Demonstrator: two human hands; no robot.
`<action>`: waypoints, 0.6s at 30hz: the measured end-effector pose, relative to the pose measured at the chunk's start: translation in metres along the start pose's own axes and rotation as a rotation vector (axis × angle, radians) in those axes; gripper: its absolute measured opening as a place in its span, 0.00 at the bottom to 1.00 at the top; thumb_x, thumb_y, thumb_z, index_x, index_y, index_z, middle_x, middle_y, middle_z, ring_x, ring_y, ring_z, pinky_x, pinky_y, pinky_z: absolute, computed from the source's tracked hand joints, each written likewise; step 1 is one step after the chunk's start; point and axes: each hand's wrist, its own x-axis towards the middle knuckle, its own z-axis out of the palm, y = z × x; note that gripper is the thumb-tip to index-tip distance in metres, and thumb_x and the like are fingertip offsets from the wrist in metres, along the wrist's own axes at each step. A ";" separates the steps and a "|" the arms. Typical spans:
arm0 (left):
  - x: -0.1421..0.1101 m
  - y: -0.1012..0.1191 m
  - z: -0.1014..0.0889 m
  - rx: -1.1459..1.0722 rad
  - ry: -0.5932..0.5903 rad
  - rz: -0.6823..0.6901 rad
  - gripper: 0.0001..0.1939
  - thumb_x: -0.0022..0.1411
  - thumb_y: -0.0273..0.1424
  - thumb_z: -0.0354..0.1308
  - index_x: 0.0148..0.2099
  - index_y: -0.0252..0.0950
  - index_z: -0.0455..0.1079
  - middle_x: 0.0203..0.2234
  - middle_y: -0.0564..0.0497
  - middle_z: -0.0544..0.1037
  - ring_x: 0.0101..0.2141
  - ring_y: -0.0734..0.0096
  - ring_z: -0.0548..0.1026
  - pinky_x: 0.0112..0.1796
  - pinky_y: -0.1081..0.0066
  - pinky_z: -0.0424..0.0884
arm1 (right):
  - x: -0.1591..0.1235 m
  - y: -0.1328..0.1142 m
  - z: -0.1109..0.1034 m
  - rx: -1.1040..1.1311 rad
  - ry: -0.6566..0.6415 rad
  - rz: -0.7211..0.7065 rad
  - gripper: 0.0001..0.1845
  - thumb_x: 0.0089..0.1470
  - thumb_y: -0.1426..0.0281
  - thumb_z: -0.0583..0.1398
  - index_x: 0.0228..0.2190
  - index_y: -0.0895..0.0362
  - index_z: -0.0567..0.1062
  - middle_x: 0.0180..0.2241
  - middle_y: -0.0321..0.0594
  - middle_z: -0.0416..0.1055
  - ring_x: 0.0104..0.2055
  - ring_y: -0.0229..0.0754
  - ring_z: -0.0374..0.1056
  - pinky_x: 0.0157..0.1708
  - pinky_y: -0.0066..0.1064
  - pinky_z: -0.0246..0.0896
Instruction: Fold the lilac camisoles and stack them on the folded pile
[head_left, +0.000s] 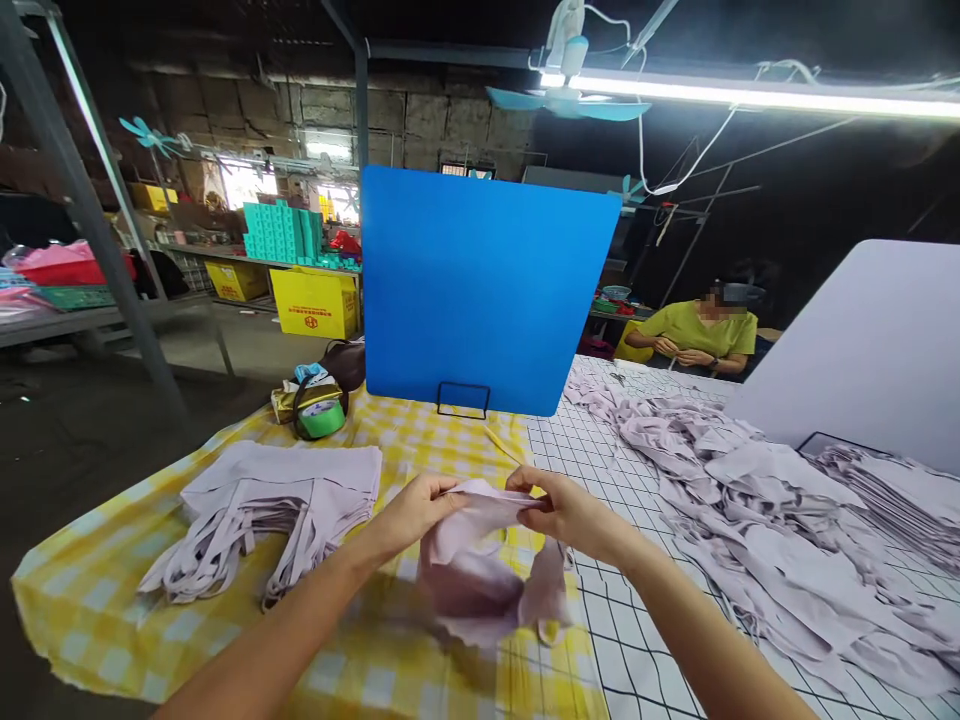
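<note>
The left hand [425,508] and the right hand [556,508] both pinch the upper edge of a pale mauve fabric garment [480,575], thumbs and fingers closed on the cloth; the garment hangs between and below them over the yellow checked tablecloth [191,628], its lower part blurred. The desk [628,640] carries this tablecloth on the left and a white covering with a black grid on the right.

Left of the left hand lies a stack of mauve garments [289,480], its straps spread toward the near side; beyond it, near the tablecloth's far edge, sit a roll of green tape [322,418], a gold pouch [285,403] and a dark bag [346,365], close together. A blue board [484,290] stands upright straight ahead, with a black wire stand [463,401] at its foot; it blocks the view of much of the room behind.

To the right, a loose heap of mauve fabric [765,530] spreads across the grid covering; farther right is a neat pile of mauve pieces [907,500], beside a pale board [870,350] that leans and hides what lies behind it. Past the desk's far side, a person in a yellow-green top [701,330] sits with both hands together in front.
</note>
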 end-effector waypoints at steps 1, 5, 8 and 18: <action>-0.002 0.000 -0.002 -0.025 0.001 -0.009 0.18 0.54 0.42 0.56 0.37 0.31 0.73 0.26 0.52 0.72 0.26 0.75 0.65 0.26 0.76 0.57 | 0.000 0.001 0.001 -0.024 0.029 0.004 0.07 0.41 0.70 0.56 0.28 0.55 0.69 0.24 0.31 0.63 0.24 0.33 0.58 0.23 0.25 0.52; -0.009 0.000 -0.003 -0.208 -0.071 -0.018 0.15 0.52 0.39 0.57 0.36 0.31 0.73 0.26 0.52 0.72 0.27 0.76 0.65 0.28 0.77 0.59 | -0.004 -0.002 0.001 -0.046 0.183 0.002 0.08 0.43 0.65 0.55 0.24 0.56 0.70 0.19 0.31 0.62 0.21 0.34 0.55 0.20 0.25 0.47; -0.014 -0.002 -0.002 -0.300 -0.221 -0.048 0.14 0.51 0.39 0.57 0.31 0.31 0.73 0.24 0.52 0.72 0.27 0.75 0.66 0.30 0.75 0.61 | -0.009 -0.009 -0.001 -0.057 0.358 -0.014 0.10 0.43 0.63 0.55 0.24 0.56 0.71 0.20 0.35 0.65 0.22 0.36 0.57 0.20 0.27 0.49; -0.037 0.006 -0.017 -0.096 -0.554 -0.094 0.25 0.42 0.54 0.60 0.21 0.35 0.69 0.16 0.52 0.67 0.21 0.73 0.62 0.25 0.72 0.60 | -0.019 -0.004 -0.013 -0.162 0.587 0.004 0.19 0.42 0.58 0.54 0.29 0.55 0.79 0.25 0.39 0.74 0.27 0.43 0.66 0.22 0.30 0.57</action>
